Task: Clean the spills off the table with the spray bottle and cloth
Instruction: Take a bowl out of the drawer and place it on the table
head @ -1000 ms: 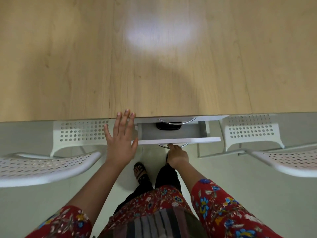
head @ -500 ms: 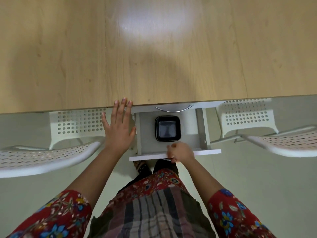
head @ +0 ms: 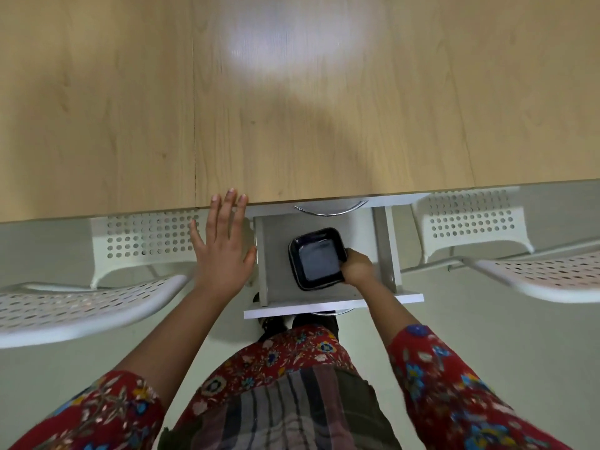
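A light wooden table point(head: 292, 108) fills the upper half of the view. Under its front edge a white drawer point(head: 331, 305) stands pulled out. Inside lies a black square tray point(head: 316, 259), tilted. My right hand point(head: 357, 267) grips the tray's right edge inside the drawer. My left hand point(head: 222, 248) is spread flat with straight fingers at the table's front edge, left of the drawer. No spray bottle or cloth is in view.
A white perforated chair point(head: 97, 287) stands at the left and another white perforated chair point(head: 535, 274) at the right, both tucked near the table. A second metal drawer handle point(head: 331, 211) shows just under the table edge. The floor is pale.
The drawer has been pulled further out. My right hand left the drawer handle, reached inside and took hold of the black tray, which has tilted. My left hand stayed at the table edge.
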